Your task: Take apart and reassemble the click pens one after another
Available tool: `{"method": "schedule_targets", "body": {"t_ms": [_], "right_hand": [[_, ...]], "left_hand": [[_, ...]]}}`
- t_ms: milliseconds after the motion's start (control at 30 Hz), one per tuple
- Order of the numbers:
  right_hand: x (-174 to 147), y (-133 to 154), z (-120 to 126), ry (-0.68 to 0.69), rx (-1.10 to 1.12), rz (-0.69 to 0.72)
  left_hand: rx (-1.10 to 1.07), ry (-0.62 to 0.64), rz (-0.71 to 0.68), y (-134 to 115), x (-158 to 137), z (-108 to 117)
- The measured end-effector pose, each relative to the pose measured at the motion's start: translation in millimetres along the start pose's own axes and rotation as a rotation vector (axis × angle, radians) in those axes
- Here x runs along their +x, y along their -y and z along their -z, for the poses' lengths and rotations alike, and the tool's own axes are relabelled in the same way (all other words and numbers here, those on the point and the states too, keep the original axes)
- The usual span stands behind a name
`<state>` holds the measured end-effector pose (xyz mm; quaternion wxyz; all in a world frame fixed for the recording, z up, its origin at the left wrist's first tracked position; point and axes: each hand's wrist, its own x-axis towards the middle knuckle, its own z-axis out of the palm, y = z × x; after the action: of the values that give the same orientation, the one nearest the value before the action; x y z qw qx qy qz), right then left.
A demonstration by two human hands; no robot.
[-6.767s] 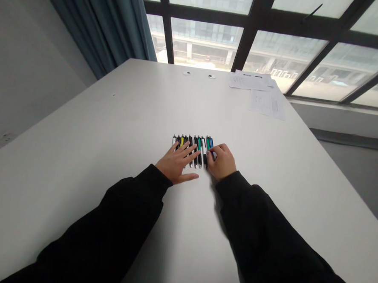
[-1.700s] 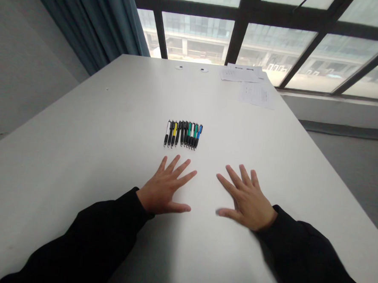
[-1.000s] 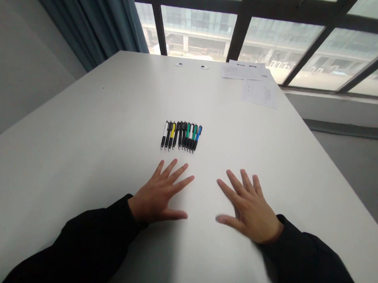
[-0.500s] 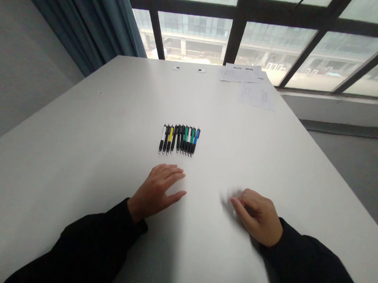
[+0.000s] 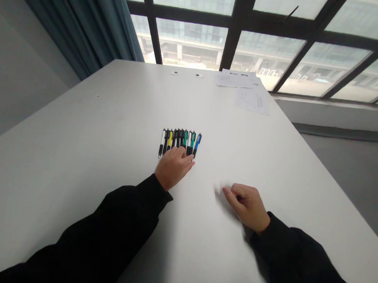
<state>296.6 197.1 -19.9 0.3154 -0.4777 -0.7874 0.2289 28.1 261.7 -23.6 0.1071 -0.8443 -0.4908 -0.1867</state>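
A row of pens lies side by side on the white table, their clickers pointing away from me. My left hand (image 5: 174, 166) reaches over the near ends of the row, covering several tips. Its thumb and index finger are closed on the tip of the blue pen (image 5: 198, 142) at the right end. That pen leans slightly apart from the green pen (image 5: 193, 139) beside it. At the left end are a white pen (image 5: 162, 140) and a yellow pen (image 5: 170, 136), with black ones between. My right hand (image 5: 247, 207) is loosely curled, nothing visible in it, just above the table at the right.
The white table (image 5: 129, 112) stretches away toward a dark-framed window (image 5: 234, 33). Printed papers (image 5: 252, 100) lie at its far right corner. Two small oval pieces (image 5: 199, 76) sit near the far edge. A blue curtain (image 5: 87, 24) hangs at the left.
My left hand has moved forward from the bare table to the pens and closed on the blue pen's tip. The blue pen has shifted slightly away from the row. My right hand stays curled.
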Motion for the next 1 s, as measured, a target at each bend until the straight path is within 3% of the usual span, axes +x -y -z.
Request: {"method": "schedule_targets", "body": {"t_ms": [267, 433, 600, 667, 833, 1000], "right_hand": [[-1, 3, 5, -0.025, 0.016, 0.004], [1, -1, 5, -0.102, 0.033, -0.091], [30, -21, 4, -0.153, -0.048, -0.078], [52, -28, 2, -0.118, -0.186, -0.017], [92, -32, -4, -0.006, -0.467, -0.047], [85, -37, -2, 0.009, -0.318, 0.013]], "left_hand": [[-0.101, -0.014, -0.074, -5, 0, 4], [-0.188, 0.044, -0.15, -10, 0, 5], [-0.197, 0.02, -0.144, -14, -1, 3], [-0.207, 0.018, -0.15, -14, -2, 1], [-0.321, -0.003, -0.155, -12, -4, -2], [-0.356, -0.036, -0.081, -9, -4, -1]]}}
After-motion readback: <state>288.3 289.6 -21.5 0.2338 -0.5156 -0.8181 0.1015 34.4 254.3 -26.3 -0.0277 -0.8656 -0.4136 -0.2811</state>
